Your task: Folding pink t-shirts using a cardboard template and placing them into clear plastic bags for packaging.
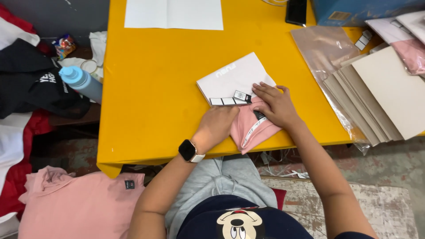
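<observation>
A folded pink garment [252,128] lies at the near edge of the yellow table [150,88], partly hanging over it. A white card [232,77] with a striped edge and a small hang tag [242,96] rests on its far side. My left hand [217,128], with a smartwatch on the wrist, presses on the garment's left side with fingers curled under. My right hand [276,104] lies flat on the garment's right part, fingertips touching the card's edge.
A stack of grey cardboard sheets [380,97] and clear plastic bags [323,48] lie at the right. White paper [173,14] and a black phone [296,11] sit at the far edge. A blue bottle [82,82] and more pink garments [79,206] are at the left.
</observation>
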